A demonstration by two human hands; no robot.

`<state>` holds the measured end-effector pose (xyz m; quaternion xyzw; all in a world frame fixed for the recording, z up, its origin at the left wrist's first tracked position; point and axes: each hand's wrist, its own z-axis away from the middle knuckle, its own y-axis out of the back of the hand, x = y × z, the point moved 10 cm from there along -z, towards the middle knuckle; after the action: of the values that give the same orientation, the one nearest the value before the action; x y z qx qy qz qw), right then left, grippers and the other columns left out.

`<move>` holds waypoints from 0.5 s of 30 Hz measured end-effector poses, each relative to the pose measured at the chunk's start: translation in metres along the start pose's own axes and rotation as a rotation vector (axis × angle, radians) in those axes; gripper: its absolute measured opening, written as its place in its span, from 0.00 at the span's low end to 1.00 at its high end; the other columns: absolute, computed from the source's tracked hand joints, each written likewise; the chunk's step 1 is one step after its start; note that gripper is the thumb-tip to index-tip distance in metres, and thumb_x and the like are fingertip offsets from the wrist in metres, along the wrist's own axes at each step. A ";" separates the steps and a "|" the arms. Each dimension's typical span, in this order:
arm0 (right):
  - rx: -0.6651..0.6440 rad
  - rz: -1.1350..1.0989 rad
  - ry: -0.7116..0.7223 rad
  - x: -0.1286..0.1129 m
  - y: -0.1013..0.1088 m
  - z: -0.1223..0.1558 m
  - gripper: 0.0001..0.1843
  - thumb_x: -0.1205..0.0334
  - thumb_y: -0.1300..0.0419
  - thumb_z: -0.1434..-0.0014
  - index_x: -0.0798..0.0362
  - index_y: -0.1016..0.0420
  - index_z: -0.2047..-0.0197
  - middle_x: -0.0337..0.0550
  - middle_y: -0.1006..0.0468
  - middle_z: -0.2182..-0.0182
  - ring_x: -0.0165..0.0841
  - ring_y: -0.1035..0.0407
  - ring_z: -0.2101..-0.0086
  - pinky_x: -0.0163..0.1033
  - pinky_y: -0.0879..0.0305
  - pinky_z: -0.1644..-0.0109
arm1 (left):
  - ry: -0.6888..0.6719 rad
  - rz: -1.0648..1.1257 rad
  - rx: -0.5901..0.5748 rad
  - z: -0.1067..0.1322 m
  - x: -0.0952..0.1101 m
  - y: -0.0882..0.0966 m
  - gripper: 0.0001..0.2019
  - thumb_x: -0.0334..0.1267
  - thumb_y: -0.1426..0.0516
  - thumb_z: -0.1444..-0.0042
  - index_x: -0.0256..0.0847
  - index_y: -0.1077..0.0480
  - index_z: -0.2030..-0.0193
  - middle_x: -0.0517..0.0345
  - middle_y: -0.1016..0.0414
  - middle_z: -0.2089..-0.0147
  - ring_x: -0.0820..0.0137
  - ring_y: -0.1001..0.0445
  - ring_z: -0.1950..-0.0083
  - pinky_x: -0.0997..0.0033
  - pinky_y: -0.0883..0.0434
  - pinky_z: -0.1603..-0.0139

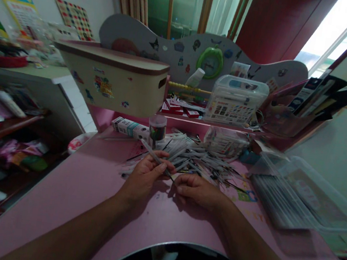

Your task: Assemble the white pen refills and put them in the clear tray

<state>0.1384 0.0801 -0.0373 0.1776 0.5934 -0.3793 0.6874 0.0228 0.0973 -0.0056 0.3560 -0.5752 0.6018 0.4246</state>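
My left hand (149,170) is closed round a translucent pen barrel (153,155) that slants up and to the left. A thin dark pen refill (171,179) sticks out of the barrel's lower end. The fingers of my right hand (193,189) pinch the refill's tip, close beside my left hand. Just beyond both hands lies a loose heap of pen barrels (186,153), mixed with dark thin pieces. Behind the heap's left side stands a clear cup (157,128) with dark contents.
On the right an open clear plastic box (297,216) holds neat rows of pens. A long printed carton (130,128) lies at the back left of the pink table (85,203). Above, a shelf carries a cream storage bin (118,87) and a clear carry case (237,100).
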 end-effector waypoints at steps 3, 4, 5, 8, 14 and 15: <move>0.044 -0.130 0.014 0.003 0.004 0.000 0.13 0.59 0.32 0.48 0.53 0.32 0.67 0.33 0.29 0.81 0.26 0.36 0.80 0.31 0.42 0.76 | 0.025 0.008 0.035 -0.001 0.002 0.003 0.19 0.38 0.34 0.48 0.41 0.32 0.52 0.57 0.20 0.65 0.69 0.21 0.66 0.74 0.23 0.70; 0.057 -0.157 0.015 0.005 0.006 0.000 0.15 0.58 0.31 0.49 0.52 0.34 0.68 0.33 0.29 0.82 0.27 0.36 0.80 0.32 0.40 0.75 | 0.035 0.011 0.044 -0.002 0.002 0.003 0.19 0.38 0.33 0.48 0.41 0.33 0.52 0.57 0.20 0.65 0.69 0.21 0.67 0.74 0.23 0.70; 0.064 -0.169 0.015 0.006 0.007 0.000 0.16 0.57 0.31 0.49 0.52 0.34 0.68 0.33 0.29 0.82 0.27 0.35 0.80 0.33 0.39 0.75 | 0.043 0.012 0.051 -0.002 0.001 0.005 0.18 0.39 0.34 0.48 0.41 0.33 0.52 0.57 0.20 0.66 0.69 0.20 0.67 0.75 0.23 0.70; 0.075 -0.145 0.010 0.007 0.008 -0.001 0.17 0.55 0.30 0.49 0.52 0.34 0.68 0.32 0.30 0.82 0.26 0.38 0.81 0.32 0.42 0.77 | 0.101 0.004 0.049 -0.002 -0.006 0.007 0.17 0.44 0.36 0.43 0.45 0.34 0.50 0.57 0.19 0.65 0.69 0.20 0.71 0.73 0.24 0.75; 0.157 -0.103 0.054 0.001 0.016 -0.001 0.13 0.59 0.31 0.50 0.53 0.31 0.66 0.31 0.31 0.81 0.23 0.42 0.82 0.30 0.53 0.78 | 0.168 -0.015 0.024 0.000 -0.016 0.006 0.15 0.48 0.39 0.41 0.45 0.34 0.53 0.57 0.19 0.61 0.68 0.22 0.77 0.73 0.28 0.84; 0.176 -0.110 0.051 0.001 0.018 -0.001 0.12 0.62 0.32 0.51 0.53 0.30 0.65 0.31 0.30 0.80 0.23 0.42 0.82 0.30 0.54 0.78 | 0.153 -0.014 0.031 -0.001 -0.014 0.006 0.14 0.47 0.39 0.41 0.45 0.35 0.53 0.56 0.19 0.61 0.69 0.22 0.77 0.73 0.28 0.84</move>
<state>0.1512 0.0921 -0.0421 0.2142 0.5840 -0.4626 0.6317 0.0226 0.0966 -0.0212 0.3194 -0.5291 0.6334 0.4658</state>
